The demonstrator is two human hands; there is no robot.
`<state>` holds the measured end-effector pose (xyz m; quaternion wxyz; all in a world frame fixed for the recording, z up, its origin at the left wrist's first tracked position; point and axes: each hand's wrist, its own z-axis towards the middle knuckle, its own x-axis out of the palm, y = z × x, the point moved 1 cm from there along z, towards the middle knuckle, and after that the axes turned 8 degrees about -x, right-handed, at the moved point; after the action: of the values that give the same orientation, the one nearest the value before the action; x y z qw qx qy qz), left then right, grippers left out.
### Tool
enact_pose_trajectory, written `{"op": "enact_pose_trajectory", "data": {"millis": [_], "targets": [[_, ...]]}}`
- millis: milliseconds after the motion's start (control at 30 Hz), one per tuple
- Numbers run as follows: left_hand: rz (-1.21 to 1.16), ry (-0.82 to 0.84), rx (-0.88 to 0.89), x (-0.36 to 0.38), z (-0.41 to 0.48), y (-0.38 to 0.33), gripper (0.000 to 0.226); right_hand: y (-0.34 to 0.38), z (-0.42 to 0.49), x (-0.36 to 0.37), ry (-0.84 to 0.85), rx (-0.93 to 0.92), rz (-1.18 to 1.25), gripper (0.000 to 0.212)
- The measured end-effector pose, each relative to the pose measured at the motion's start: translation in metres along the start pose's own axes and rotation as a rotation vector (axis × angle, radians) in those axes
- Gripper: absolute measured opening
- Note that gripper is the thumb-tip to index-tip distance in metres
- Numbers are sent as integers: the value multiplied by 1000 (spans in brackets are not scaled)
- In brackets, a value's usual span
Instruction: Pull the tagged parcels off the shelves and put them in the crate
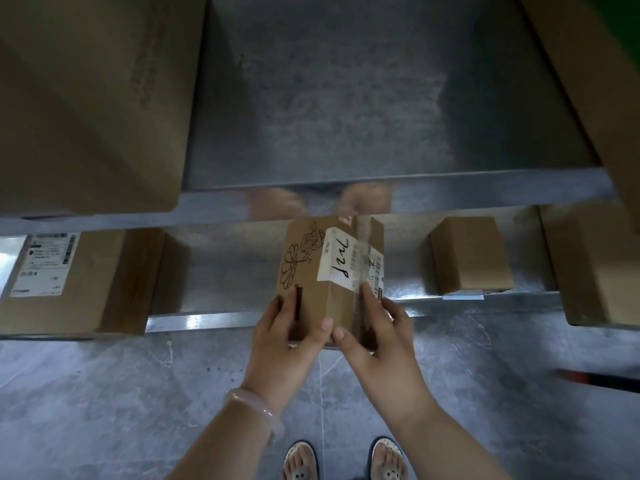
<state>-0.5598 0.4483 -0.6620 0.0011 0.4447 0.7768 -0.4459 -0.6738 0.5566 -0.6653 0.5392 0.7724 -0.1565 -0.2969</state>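
Small brown cardboard parcel (329,271) with a flower sketch and a white handwritten tag is at the front of the lower grey metal shelf (225,271), its near end past the lip. I have the left hand (287,327) and right hand (377,334) each with the grip clamped on it, thumbs on the near face, fingers up the sides. Plain small brown box (471,254) is well apart to the right on the same shelf, big labelled carton (69,282) to the left.
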Motion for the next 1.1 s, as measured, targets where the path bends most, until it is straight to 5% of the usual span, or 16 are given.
{"op": "enact_pose_trajectory", "data": {"millis": [167,433,733,900,1000,1100], "targets": [[-153,-49,141,-15,4,-7,50,2,9,11,77,-111,27,45],[89,-224,168,-14,23,-9,73,1,31,13,355,-181,-199,63],[302,-382,112,-4,19,-27,63,-27,68,-118,-130,-77,-580,61],[450,-550,565,29,-3,-62,61,-45,76,-163,-248,-26,-663,59],[430,-391,696,65,-7,-82,56,-55,78,-175,-245,55,-586,59],[363,-151,574,102,-3,-88,58,-58,78,-185,-213,100,-543,58]]}}
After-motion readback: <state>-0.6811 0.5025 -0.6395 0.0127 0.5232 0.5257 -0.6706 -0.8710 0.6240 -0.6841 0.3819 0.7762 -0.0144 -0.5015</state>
